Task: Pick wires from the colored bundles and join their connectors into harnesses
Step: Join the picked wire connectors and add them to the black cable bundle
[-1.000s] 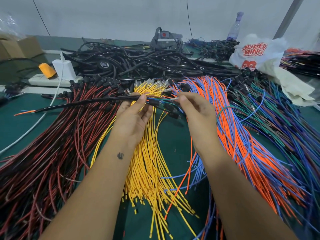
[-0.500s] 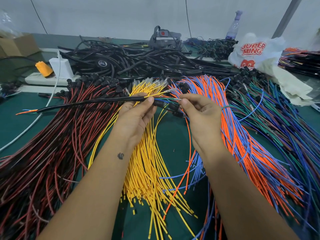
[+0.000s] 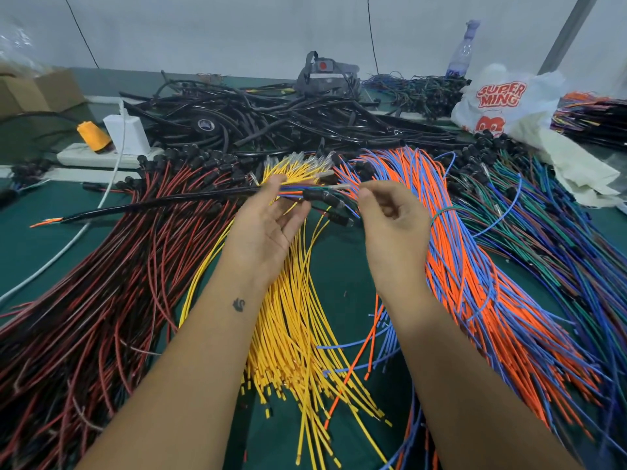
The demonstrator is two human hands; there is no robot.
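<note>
Two hands over green surface (image 3: 342,266) | left hand (image 3: 268,228) palm up, thumb and fingers gripping black-sleeved harness (image 3: 163,202) above yellow bundle (image 3: 291,334) | right hand (image 3: 390,222) loosely curled, fingertips at a wire end, hold unclear | four wire bundles: red-black (image 3: 101,300), yellow, orange-blue (image 3: 475,266), green-blue (image 3: 559,239) cut off right | connectors blurred

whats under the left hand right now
Under the left hand, which holds the black-sleeved harness, lies the yellow wire bundle on the green mat. The wires directly beneath the palm are hidden.
</note>
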